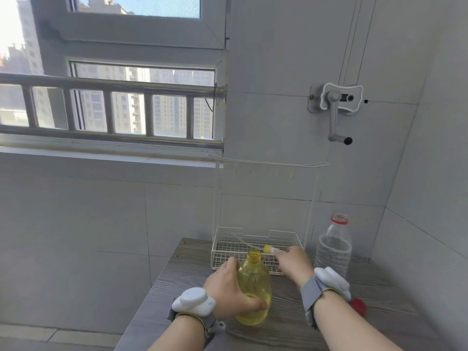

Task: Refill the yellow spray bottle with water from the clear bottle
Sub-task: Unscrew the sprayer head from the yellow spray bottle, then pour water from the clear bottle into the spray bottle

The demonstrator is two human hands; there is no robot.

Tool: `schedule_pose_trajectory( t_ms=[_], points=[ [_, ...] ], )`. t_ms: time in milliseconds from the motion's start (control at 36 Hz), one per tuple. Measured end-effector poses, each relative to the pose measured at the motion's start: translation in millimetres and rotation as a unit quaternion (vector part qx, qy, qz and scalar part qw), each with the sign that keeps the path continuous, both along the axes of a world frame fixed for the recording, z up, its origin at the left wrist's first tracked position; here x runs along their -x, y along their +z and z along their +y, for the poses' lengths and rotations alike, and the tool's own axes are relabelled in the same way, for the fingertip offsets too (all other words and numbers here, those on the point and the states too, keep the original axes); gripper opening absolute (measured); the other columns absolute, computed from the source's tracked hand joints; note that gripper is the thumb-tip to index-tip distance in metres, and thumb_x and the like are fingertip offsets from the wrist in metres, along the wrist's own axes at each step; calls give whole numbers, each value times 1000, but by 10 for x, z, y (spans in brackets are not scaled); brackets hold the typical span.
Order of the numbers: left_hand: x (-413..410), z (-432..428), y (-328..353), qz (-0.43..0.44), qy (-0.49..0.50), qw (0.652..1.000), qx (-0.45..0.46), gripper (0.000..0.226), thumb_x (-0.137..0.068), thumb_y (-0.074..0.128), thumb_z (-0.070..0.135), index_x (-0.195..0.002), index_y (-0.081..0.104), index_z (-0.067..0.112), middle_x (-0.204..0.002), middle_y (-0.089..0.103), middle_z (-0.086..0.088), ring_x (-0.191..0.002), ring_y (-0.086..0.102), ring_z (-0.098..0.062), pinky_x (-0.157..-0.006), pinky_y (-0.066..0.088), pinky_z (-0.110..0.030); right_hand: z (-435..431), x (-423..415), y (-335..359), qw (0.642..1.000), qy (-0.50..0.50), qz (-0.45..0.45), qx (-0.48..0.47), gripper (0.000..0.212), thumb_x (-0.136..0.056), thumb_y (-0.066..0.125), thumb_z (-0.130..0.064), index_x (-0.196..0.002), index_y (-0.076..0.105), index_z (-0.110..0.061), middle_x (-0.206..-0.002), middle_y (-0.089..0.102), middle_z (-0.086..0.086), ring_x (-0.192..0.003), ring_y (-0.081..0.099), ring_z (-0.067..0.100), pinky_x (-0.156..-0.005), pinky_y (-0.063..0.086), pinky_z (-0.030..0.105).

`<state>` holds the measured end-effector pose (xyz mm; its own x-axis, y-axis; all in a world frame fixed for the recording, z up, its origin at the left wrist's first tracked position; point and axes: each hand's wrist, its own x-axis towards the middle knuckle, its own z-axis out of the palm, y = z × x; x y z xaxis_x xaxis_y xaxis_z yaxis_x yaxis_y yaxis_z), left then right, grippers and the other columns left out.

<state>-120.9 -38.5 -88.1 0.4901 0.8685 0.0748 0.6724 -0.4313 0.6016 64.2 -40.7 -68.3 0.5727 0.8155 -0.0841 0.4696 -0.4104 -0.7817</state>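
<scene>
Left hand (pixel 228 291) wraps around the lower body of the yellow bottle (pixel 254 277), thumb across the front and fingers behind, holding it upright on the counter (pixel 190 274). The bottle stands near the middle of the counter, a little toward the front edge, and its neck is open with no top on it. Right hand (pixel 293 264), seen from the back, reaches past the bottle into a white wire basket (pixel 229 234), where its fingertips pinch the white end of the spray head (pixel 269 249). The spray head has a yellow collar and lies on its side over the basket, with a thin clear tube running away from it toward the basket's back left corner. Each wrist wears a grey strap carrying a white device (pixel 193 301). The basket sits against the back edge of the counter, just behind the yellow bottle. Just beside the basket, at the counter's back right corner, stands the clear bottle (pixel 333 252), upright, uncapped, with a red ring at its neck and water up to about its shoulder. A red cap (pixel 358 306) lies near the right edge, in front of the clear bottle. Grey tiled walls rise behind, with a crank handle (pixel 335 107) mounted high on the right and a barred window (pixel 141 110) on the left.
</scene>
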Motion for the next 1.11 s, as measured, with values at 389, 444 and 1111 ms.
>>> schedule_pose_trajectory(
  t_ms=[389,444,1111],
  points=[
    [-66,-211,65,-34,-8,997,71,84,-59,86,56,-124,45,24,-109,55,14,-99,56,-7,-74,45,-13,-674,-35,451,994,71,-16,-83,25,-88,53,-11,-70,67,-22,-70,69,2,-74,69,26,-71,54,40],
    [-86,-250,59,-35,-8,997,67,85,-57,86,57,-125,46,25,-109,55,15,-100,56,-6,-76,46,-14,-769,-75,498,990,66,-27,-120,21,-88,56,-13,-73,71,-16,-66,69,2,-68,68,25,-66,52,38],
    [-89,-197,-79,-57,-25,996,65,72,-57,82,54,-115,47,31,-105,59,13,-96,60,-7,-84,58,-28,-874,-535,271,975,-82,-50,-200,106,-67,83,-43,-149,22,-14,-149,39,12,-133,43,32,-107,39,47]
  ],
)
